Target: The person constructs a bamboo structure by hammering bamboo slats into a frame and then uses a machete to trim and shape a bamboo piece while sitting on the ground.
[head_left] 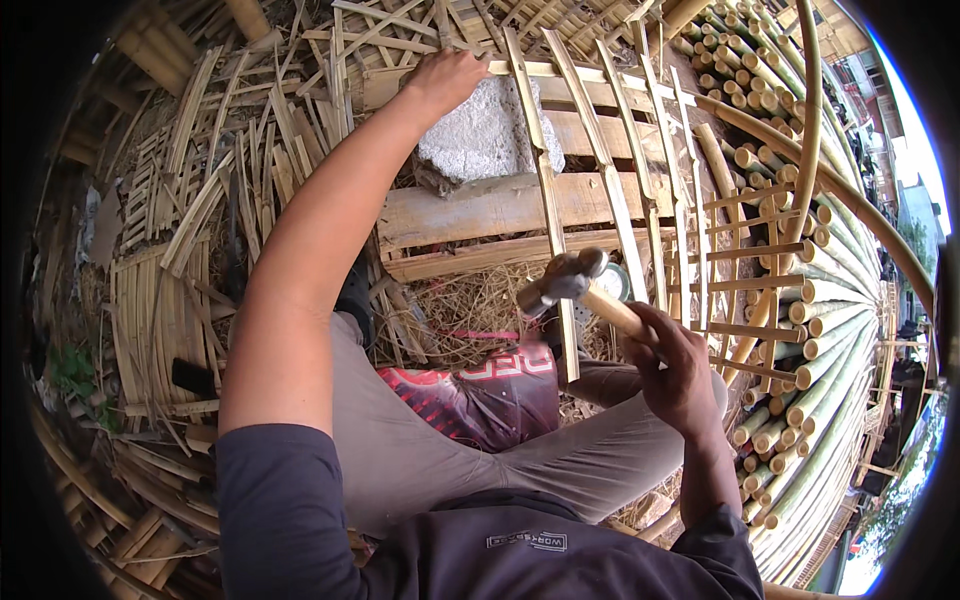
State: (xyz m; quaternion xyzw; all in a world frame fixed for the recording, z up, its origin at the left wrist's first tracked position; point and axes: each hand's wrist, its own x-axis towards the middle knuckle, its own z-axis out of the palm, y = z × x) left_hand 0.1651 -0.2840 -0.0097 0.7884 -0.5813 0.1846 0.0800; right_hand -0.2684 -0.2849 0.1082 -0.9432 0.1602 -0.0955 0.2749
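Note:
My right hand is closed round the wooden handle of a hammer. The metal hammer head is raised over the near ends of split bamboo slats. My left arm reaches far forward, and my left hand grips the left end of a crosswise bamboo strip. This strip meets the far part of the long slats, which run toward me side by side. Some of the left fingers are hidden behind the hand. Just below it, a rough grey stone block rests on wooden planks, partly beneath the nearest slat.
Cut bamboo poles are stacked on the right, with a bamboo rack in front. Split bamboo pieces litter the left side. A dark red printed cloth lies between my legs, near straw and shavings.

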